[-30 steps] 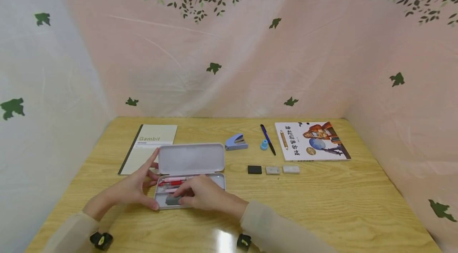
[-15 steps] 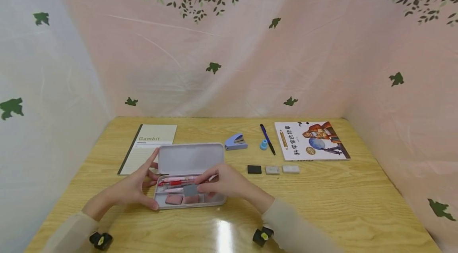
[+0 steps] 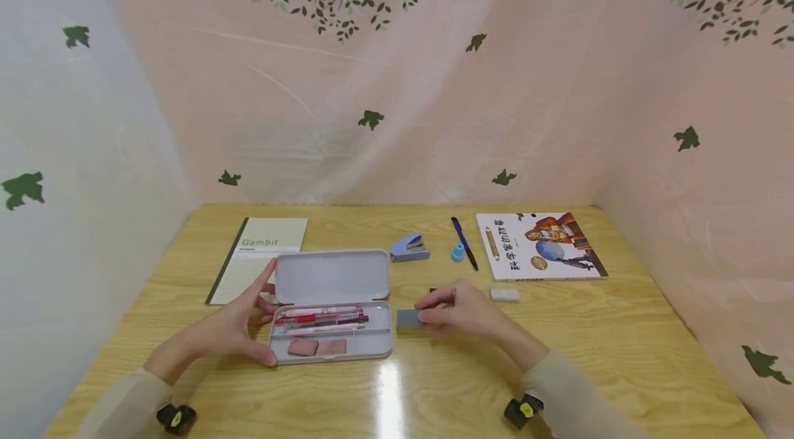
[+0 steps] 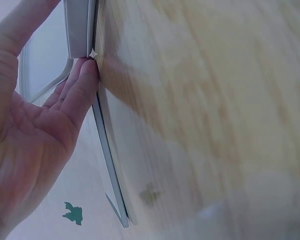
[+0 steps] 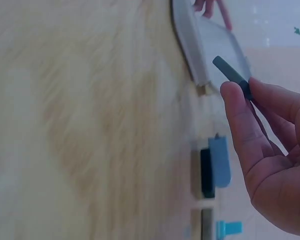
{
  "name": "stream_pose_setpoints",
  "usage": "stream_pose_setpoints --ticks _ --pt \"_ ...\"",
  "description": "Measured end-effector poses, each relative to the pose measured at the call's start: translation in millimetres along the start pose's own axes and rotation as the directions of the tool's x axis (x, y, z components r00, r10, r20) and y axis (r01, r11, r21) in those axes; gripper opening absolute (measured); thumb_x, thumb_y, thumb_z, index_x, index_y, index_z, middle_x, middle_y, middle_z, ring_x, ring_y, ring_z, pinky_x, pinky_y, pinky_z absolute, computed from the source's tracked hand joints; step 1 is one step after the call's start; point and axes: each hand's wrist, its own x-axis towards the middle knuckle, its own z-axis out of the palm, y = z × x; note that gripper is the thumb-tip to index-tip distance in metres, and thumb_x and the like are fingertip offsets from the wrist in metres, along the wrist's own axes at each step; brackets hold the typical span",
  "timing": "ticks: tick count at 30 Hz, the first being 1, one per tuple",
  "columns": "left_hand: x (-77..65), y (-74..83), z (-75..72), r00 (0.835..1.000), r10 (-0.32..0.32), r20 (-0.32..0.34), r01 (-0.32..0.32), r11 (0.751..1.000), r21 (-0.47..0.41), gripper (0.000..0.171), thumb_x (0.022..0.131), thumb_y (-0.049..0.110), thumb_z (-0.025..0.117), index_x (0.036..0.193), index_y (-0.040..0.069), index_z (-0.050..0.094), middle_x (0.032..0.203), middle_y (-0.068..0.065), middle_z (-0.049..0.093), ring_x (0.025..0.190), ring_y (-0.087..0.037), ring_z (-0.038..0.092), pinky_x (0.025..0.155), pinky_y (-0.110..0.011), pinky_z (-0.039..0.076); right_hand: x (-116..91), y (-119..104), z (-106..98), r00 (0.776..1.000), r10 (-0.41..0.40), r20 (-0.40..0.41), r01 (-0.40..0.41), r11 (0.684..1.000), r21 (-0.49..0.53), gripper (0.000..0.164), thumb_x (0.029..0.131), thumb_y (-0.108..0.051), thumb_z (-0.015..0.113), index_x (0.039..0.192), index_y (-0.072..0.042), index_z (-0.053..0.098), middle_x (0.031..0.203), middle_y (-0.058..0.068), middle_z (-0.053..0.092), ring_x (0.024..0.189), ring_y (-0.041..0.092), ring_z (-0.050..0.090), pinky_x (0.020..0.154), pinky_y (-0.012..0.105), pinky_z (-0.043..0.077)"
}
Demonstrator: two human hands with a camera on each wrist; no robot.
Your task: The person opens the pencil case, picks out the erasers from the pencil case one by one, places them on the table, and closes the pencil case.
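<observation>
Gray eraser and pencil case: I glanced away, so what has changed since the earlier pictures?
The right hand has lifted the gray eraser out of the pencil case and carried it to the right, now pinching it above the table. Two pink erasers left in the case now show uncovered. The left hand stays at the case's left end; the stapler and notebook have not moved.

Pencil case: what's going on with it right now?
A person's right hand pinches a gray block between thumb and fingers, holding it clear of the table, just to the right of the open pencil case. The left hand rests against the left side of the case, thumb at its front corner. Inside, pens lie behind two pink blocks. A white block lies on the table farther right.
</observation>
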Motion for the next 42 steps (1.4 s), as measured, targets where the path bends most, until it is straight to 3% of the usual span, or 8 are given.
stream_pose_setpoints --ticks 6,15,30,42 --pt "-0.3 -0.8 1.3 1.000 -0.004 0.005 0.004 1.000 0.000 0.144 0.071 0.025 0.095 0.161 0.029 -0.017 0.145 -0.022 0.030 0.117 -0.032 0.051 0.106 -0.045 0.047 -8 17 -21 0.998 0.058 -0.016 -0.057 0.997 0.044 0.029 0.092 -0.011 0.076 0.114 0.008 0.072 0.104 0.017 0.073 0.088 0.029 0.073 0.073 0.041 0.064" --pt "-0.5 1.3 -1.5 1.000 0.002 -0.016 -0.001 0.999 0.035 0.143 0.071 0.026 0.095 0.161 0.028 -0.017 0.145 -0.023 0.031 0.115 -0.030 0.052 0.105 -0.044 0.049 -8 22 -38 0.994 0.092 -0.059 -0.088 0.994 0.064 0.029 0.093 -0.010 0.075 0.114 0.010 0.071 0.100 0.019 0.073 0.085 0.028 0.074 0.070 0.041 0.064" --pt "-6.7 2.3 -6.7 1.000 -0.021 -0.006 0.021 0.999 0.037 0.143 0.071 0.026 0.095 0.161 0.027 -0.017 0.145 -0.025 0.031 0.115 -0.032 0.052 0.105 -0.046 0.048 -10 28 -41 0.991 0.122 -0.061 -0.121 0.992 0.021 0.031 0.093 -0.011 0.075 0.117 0.008 0.070 0.098 0.014 0.073 0.083 0.025 0.074 0.070 0.040 0.065" --pt "-3.5 0.5 -1.7 1.000 -0.018 0.006 0.018 1.000 0.020 0.142 0.072 0.028 0.094 0.161 0.032 -0.017 0.147 -0.023 0.031 0.117 -0.030 0.052 0.106 -0.046 0.047 -19 19 -45 0.988 0.114 -0.105 -0.116 0.993 -0.012 0.033 0.094 -0.010 0.074 0.121 0.008 0.065 0.100 0.012 0.071 0.086 0.028 0.072 0.071 0.042 0.065"
